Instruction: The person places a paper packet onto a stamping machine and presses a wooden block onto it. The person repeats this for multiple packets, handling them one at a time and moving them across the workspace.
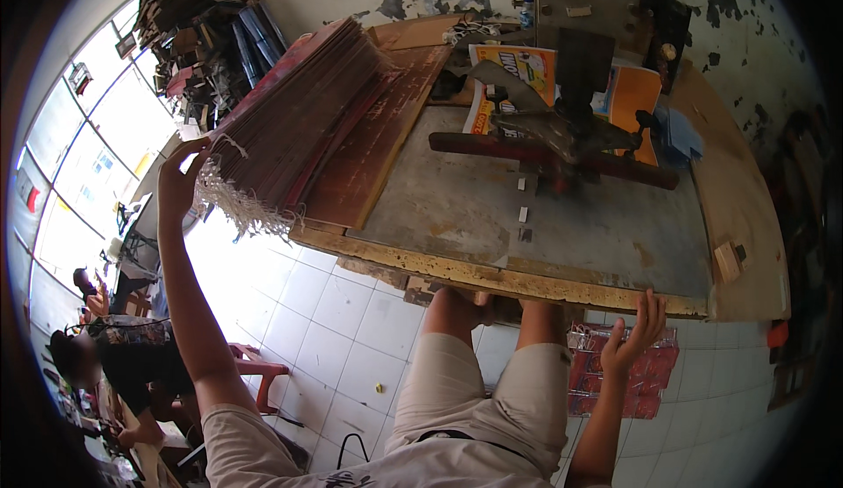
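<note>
A thick, slanting stack of dark red sheets leans on the left part of the worktable, with frayed whitish strands hanging off its near end. At the stack's near upper corner, my left hand grips the edge between thumb and fingers; how many sheets it holds cannot be seen. My right hand holds nothing. Its fingers are stretched out and their tips reach the worn front edge of the worktable. In the table's middle stands a machine with a dark red crossbar.
Colourful printed sheets lie behind the machine, and a small wooden block sits at the right. Red printed sheets are on the tiled floor below my right hand. A red stool and another person are at lower left.
</note>
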`<act>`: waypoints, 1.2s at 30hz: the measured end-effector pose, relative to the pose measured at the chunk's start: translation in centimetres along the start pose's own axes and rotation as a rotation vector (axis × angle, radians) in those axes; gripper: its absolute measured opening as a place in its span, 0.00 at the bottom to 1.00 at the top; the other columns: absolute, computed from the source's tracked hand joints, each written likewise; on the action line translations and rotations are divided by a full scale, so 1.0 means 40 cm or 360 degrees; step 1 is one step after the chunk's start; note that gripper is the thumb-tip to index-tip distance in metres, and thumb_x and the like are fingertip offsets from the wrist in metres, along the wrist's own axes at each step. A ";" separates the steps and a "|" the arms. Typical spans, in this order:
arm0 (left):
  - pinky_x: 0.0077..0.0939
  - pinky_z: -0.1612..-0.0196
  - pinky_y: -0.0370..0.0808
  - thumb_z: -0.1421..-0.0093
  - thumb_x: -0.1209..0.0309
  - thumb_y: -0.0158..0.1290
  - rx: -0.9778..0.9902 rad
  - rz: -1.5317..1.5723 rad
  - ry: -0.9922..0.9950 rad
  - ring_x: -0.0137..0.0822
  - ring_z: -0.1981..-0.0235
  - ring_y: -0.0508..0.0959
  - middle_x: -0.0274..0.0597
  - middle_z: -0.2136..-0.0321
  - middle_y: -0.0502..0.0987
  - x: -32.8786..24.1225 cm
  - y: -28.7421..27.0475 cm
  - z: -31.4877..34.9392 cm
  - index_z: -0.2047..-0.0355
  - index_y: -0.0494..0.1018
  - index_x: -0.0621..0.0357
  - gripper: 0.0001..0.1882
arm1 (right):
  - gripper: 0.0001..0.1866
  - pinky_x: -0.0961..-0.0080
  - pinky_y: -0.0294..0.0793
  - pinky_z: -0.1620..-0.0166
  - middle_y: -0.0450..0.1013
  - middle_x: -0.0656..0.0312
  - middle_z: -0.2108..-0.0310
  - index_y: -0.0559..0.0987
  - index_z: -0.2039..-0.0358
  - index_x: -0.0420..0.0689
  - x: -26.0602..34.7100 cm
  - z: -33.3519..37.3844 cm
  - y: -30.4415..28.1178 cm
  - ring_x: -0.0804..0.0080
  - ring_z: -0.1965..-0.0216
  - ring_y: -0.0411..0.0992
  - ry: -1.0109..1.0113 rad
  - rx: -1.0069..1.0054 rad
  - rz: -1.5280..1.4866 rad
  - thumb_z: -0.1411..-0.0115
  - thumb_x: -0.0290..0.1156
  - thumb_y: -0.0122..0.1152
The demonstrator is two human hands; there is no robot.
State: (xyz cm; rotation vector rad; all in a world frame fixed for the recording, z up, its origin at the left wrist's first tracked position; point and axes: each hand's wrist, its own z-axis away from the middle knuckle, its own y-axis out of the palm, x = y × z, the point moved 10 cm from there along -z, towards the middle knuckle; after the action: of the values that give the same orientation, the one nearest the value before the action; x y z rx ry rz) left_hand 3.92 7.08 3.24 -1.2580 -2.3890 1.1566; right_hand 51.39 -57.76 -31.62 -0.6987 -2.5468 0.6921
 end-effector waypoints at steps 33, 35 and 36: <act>0.37 0.47 0.86 0.35 0.61 0.68 0.0944 -0.0140 -0.0025 0.42 0.55 0.91 0.49 0.58 0.91 -0.069 0.060 -0.184 0.50 0.89 0.61 0.19 | 0.28 0.33 0.51 0.20 0.67 0.51 0.22 0.72 0.25 0.42 -0.003 0.004 -0.002 0.39 0.18 0.58 0.0041 0.0010 -0.0089 0.17 0.42 0.50; 0.37 0.48 0.87 0.37 0.64 0.68 0.0951 -0.0124 -0.0038 0.44 0.55 0.91 0.51 0.58 0.91 -0.077 0.059 -0.190 0.47 0.89 0.60 0.20 | 0.28 0.34 0.51 0.20 0.67 0.50 0.22 0.72 0.25 0.42 -0.003 0.006 -0.001 0.39 0.18 0.58 0.0055 0.0023 -0.0110 0.18 0.42 0.50; 0.38 0.48 0.87 0.37 0.66 0.67 0.0915 -0.0098 -0.0022 0.45 0.56 0.91 0.53 0.58 0.91 -0.088 0.070 -0.192 0.46 0.88 0.59 0.21 | 0.28 0.34 0.51 0.20 0.67 0.50 0.22 0.72 0.25 0.42 -0.003 0.003 -0.006 0.39 0.18 0.58 0.0062 0.0028 -0.0122 0.18 0.42 0.51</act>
State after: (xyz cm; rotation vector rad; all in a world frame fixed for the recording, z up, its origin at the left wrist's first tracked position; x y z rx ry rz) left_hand 11.63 9.49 6.99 -0.9718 -1.8709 1.6677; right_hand 51.33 -58.05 -31.62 -0.5994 -2.5146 0.6680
